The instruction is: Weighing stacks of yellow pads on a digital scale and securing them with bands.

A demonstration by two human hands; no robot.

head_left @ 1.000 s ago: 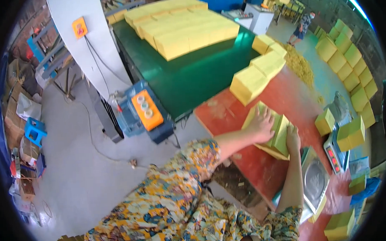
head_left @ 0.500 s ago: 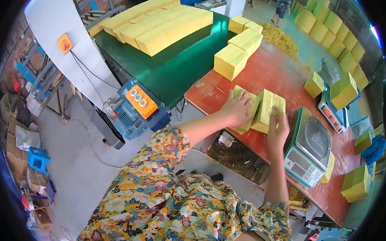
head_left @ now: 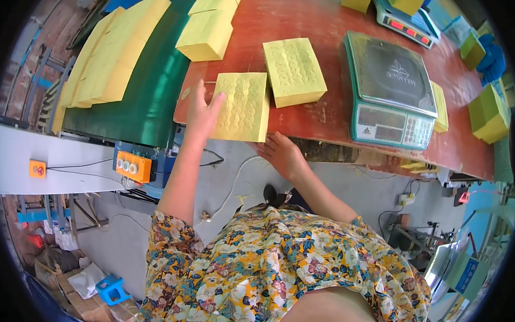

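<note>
Steadying a yellow dimpled block (head_left: pixel 242 107) that lies flat at the near edge of the red tabletop (head_left: pixel 329 116), I have my left hand (head_left: pixel 202 110) spread open against its left side, fingers apart and touching it rather than clamped around it, while my right hand (head_left: pixel 281 153) rests open at the tabletop's front edge just below the block's near right corner, holding nothing. A second dimpled block (head_left: pixel 294 71) lies flat just beside the first, to its right and a little farther from me, the two apart by a narrow strip of bare red surface. To the right of both stands a green digital scale (head_left: pixel 392 94), its pan bare, so by my reading neither block has been weighed yet and both are left to go. Farther out, a plain yellow block (head_left: pixel 206 35) sits near the tabletop's far left corner, and a long row of stacked yellow blocks (head_left: pixel 103 58) lies on the green conveyor belt (head_left: pixel 147 102) to my left, which suggests plenty of stock waiting. More yellow blocks (head_left: pixel 488 116) stand at the far right, beyond the scale. Below the belt, an orange control box (head_left: pixel 133 166) is mounted on the frame.
</note>
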